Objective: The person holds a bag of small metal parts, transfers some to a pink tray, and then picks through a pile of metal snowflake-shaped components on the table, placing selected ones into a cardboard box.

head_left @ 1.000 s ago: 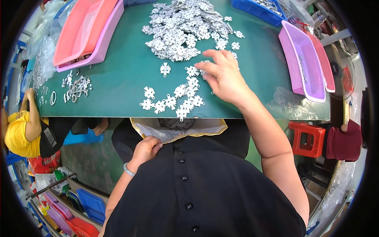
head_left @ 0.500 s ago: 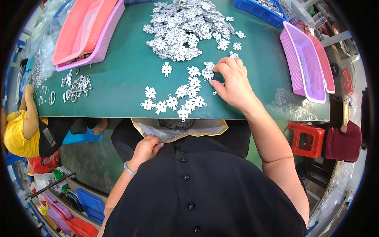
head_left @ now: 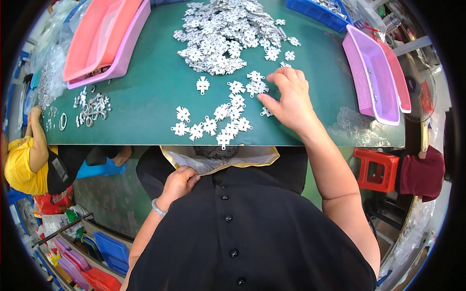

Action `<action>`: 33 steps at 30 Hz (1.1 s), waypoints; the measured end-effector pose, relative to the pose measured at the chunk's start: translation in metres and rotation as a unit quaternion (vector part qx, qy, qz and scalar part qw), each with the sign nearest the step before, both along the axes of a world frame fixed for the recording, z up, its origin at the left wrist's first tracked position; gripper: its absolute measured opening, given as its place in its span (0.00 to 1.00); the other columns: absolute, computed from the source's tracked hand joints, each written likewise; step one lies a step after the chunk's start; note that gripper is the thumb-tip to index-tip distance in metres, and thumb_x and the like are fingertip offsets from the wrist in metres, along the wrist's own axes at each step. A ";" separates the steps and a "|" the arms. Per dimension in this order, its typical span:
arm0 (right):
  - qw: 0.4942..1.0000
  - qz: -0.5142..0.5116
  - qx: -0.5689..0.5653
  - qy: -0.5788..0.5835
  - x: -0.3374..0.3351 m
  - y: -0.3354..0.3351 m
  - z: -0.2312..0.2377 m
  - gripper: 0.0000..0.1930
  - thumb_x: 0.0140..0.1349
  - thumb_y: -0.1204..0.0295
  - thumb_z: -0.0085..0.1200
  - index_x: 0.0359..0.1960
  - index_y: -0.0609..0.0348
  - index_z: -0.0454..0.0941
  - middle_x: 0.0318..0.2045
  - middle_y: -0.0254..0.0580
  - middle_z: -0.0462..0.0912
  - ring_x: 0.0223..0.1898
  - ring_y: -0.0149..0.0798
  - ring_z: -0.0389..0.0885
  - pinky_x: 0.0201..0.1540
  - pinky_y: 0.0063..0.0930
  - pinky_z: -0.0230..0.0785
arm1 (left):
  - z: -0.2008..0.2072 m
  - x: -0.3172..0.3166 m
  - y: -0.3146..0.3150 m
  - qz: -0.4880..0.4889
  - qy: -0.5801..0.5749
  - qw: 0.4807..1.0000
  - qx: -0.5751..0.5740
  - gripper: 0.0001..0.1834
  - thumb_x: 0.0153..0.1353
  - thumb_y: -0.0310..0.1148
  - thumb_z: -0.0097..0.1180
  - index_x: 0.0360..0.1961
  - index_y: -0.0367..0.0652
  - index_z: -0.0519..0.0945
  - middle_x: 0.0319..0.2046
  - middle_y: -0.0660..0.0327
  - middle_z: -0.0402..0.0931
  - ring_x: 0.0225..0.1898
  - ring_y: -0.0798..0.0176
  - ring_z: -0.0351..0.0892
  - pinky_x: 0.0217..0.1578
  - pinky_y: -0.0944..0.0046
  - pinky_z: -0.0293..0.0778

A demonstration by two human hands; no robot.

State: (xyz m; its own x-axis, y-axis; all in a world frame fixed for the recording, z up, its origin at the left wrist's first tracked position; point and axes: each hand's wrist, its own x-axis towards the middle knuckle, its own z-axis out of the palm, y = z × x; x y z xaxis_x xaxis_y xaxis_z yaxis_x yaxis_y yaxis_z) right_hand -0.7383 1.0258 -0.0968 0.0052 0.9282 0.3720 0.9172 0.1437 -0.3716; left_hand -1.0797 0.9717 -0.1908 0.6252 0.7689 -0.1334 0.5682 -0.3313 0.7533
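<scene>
My right hand (head_left: 291, 99) hovers over the green table (head_left: 155, 97), thumb and index finger spread with nothing between them. Just left of its fingertips lie small silver cross-shaped metal pieces (head_left: 257, 88). More such pieces (head_left: 233, 116) are scattered in a loose group toward the near edge, some overlapping. A large heap (head_left: 223, 39) of them stands farther back. In my lap is a white bag (head_left: 262, 157) with a yellow edge, its mouth open below the table edge and dark grey contents inside. My left hand (head_left: 179, 184) pinches the bag's rim.
Pink and purple plastic baskets (head_left: 131, 48) stand stacked at the left, near small metal rings (head_left: 97, 106). A purple basket (head_left: 374, 72) sits at the right edge, a blue tray (head_left: 320, 13) behind it. A person in yellow (head_left: 26, 165) works at the left; a red stool (head_left: 376, 169) stands right.
My right hand's fingers have opened and drawn slightly right, away from the metal pieces they were touching. My left hand keeps its place on the bag.
</scene>
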 end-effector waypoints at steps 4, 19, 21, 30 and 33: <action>0.999 0.001 -0.004 -0.035 -0.001 0.002 0.001 0.12 0.49 0.70 0.63 0.34 0.59 0.78 0.41 0.39 0.75 0.46 0.47 0.69 0.50 0.38 0.61 | 0.001 0.001 0.001 -0.003 0.010 1.000 0.002 0.04 0.53 0.27 0.61 0.30 0.41 0.80 0.29 0.57 0.77 0.34 0.51 0.79 0.35 0.57 0.75; 0.997 0.040 -0.051 -0.031 0.005 0.007 0.005 0.13 0.56 0.79 0.51 0.40 0.53 0.83 0.46 0.43 0.74 0.50 0.48 0.68 0.54 0.41 0.60 | 0.002 0.002 0.001 -0.008 0.002 1.000 0.006 0.04 0.53 0.27 0.61 0.30 0.40 0.80 0.29 0.57 0.77 0.34 0.50 0.78 0.35 0.57 0.75; 0.993 0.084 -0.067 -0.051 0.007 0.005 0.008 0.17 0.55 0.82 0.50 0.45 0.51 0.81 0.50 0.44 0.74 0.52 0.51 0.68 0.55 0.41 0.61 | 0.003 0.003 0.001 -0.008 0.005 1.000 0.002 0.04 0.54 0.27 0.61 0.30 0.40 0.80 0.29 0.56 0.77 0.33 0.50 0.78 0.35 0.57 0.75; 0.980 0.148 -0.119 -0.057 0.026 -0.021 0.030 0.21 0.45 0.79 0.60 0.45 0.54 0.79 0.55 0.44 0.70 0.58 0.54 0.64 0.60 0.45 0.60 | 0.002 0.001 -0.002 0.001 0.007 1.000 0.006 0.04 0.53 0.27 0.61 0.30 0.40 0.80 0.29 0.56 0.77 0.33 0.49 0.78 0.34 0.57 0.74; 0.983 0.140 -0.108 -0.052 0.029 -0.027 0.024 0.17 0.47 0.76 0.62 0.43 0.56 0.79 0.53 0.43 0.72 0.58 0.51 0.64 0.58 0.44 0.60 | 0.004 0.003 0.000 -0.005 0.010 1.000 0.007 0.04 0.53 0.27 0.61 0.30 0.40 0.80 0.29 0.56 0.77 0.33 0.49 0.78 0.34 0.57 0.74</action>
State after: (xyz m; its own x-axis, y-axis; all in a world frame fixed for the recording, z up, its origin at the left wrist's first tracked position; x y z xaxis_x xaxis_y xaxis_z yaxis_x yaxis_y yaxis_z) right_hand -0.7095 0.9992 -0.0726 -0.2900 0.9450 0.1516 0.8869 0.3248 -0.3284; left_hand -1.0764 0.9712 -0.1873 0.6305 0.7642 -0.1356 0.5801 -0.3478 0.7366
